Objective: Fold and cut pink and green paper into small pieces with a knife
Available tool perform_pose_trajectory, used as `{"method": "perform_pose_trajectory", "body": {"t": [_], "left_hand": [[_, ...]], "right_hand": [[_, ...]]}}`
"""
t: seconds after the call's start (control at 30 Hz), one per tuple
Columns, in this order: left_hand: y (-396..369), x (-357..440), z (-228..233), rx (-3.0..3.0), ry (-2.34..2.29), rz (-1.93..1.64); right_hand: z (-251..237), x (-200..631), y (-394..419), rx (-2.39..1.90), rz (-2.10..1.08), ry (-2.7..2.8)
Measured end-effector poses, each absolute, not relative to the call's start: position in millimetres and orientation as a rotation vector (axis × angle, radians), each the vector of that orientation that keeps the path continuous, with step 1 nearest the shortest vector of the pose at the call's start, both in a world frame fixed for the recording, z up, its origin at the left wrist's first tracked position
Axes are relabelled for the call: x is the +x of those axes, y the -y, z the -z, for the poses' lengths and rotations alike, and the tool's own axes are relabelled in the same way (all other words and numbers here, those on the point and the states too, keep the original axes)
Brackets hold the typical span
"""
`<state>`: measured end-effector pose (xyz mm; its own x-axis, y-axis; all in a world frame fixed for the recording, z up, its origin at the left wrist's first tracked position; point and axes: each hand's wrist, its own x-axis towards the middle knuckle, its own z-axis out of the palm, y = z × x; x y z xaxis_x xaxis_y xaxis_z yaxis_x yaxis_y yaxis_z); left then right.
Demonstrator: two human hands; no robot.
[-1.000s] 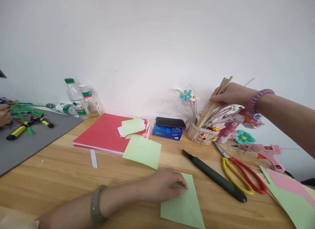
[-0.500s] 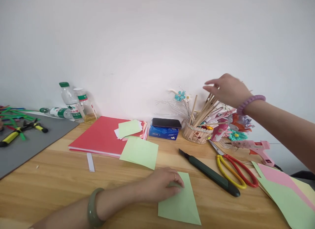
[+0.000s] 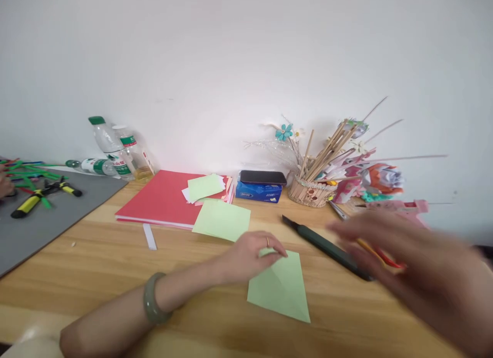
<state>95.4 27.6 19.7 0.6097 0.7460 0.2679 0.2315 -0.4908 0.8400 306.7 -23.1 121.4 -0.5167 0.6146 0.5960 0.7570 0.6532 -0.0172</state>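
My left hand (image 3: 252, 252) lies on the top left corner of a folded light green paper (image 3: 283, 288) on the wooden table (image 3: 96, 276); it wears a ring and a green bangle at the wrist. My right hand (image 3: 400, 252) is blurred, fingers spread, holding nothing, low over the table in front of the yellow and red scissors (image 3: 379, 253). A dark green utility knife (image 3: 327, 247) lies just left of it. The small wooden basket (image 3: 310, 191) full of wooden sticks stands at the back by the wall.
Red paper stack (image 3: 162, 199) with green sheets (image 3: 221, 219) sits behind my left hand. A phone on a blue tissue pack (image 3: 260, 191), bottles (image 3: 115, 152), a pink glue gun (image 3: 400, 208) and paper flowers (image 3: 379, 181) line the wall. Another person's hand (image 3: 4, 186) is at a grey mat (image 3: 42, 224).
My right hand left the sticks in the basket and swept down toward me, now low over the scissors. My left hand stayed on the green paper.
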Motion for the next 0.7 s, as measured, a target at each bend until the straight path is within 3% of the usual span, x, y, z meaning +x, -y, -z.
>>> {"method": "perform_pose_trajectory", "body": {"t": [0.1, 0.2, 0.33, 0.7], "left_hand": [[-22.3, 81.4, -28.6, 2.06, -0.843, -0.793], [-8.8, 66.2, -30.2, 2.335, -0.715, -0.535], [5.3, 56.1, -18.8, 2.664, -0.635, -0.294], [7.9, 68.8, 17.2, 3.122, -0.685, -0.557]], "right_hand": [[-51.2, 301.7, 58.4, -0.92, 0.298, 2.5], [-14.0, 295.5, 68.4, -0.851, 0.317, 2.64], [-6.1, 296.1, 49.7, -0.88, 0.336, 2.61], [-6.2, 300.9, 30.9, -0.782, 0.28, 2.552]]}}
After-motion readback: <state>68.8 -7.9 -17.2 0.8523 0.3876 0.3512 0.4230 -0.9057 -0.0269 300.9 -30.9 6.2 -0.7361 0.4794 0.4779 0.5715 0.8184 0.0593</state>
